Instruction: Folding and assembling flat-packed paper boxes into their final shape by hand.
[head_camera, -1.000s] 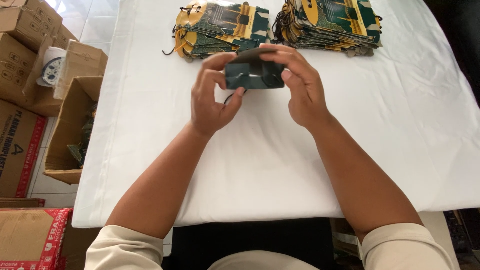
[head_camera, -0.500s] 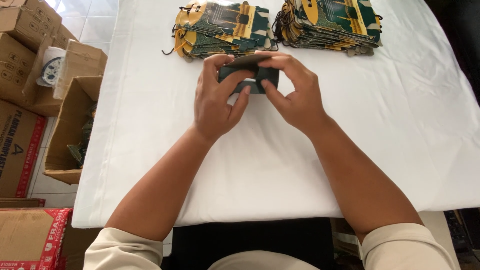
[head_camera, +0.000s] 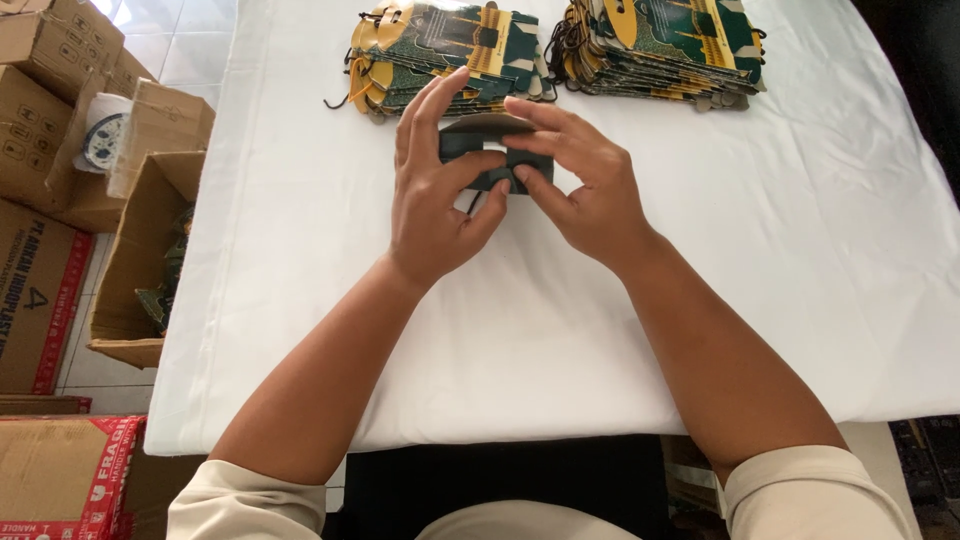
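A small dark green paper bag (head_camera: 482, 140), folded nearly flat, sits between both hands over the white-covered table (head_camera: 300, 250). My left hand (head_camera: 435, 195) grips its left end, thumb pressing the front and fingers stretched over the top. My right hand (head_camera: 585, 185) holds the right end, thumb and forefinger pinching the front flap. A thin dark cord hangs below the bag near my left thumb.
Two stacks of flat green-and-gold printed paper bags lie at the far edge: one stack (head_camera: 445, 50) left, another stack (head_camera: 665, 45) right. Left of the table stand an open cardboard box (head_camera: 140, 260) and several other brown cartons (head_camera: 50, 90) on the tiled floor.
The bag has been lowered and pressed flatter. My left fingers have stretched out over its top, and my right thumb has moved onto the front flap.
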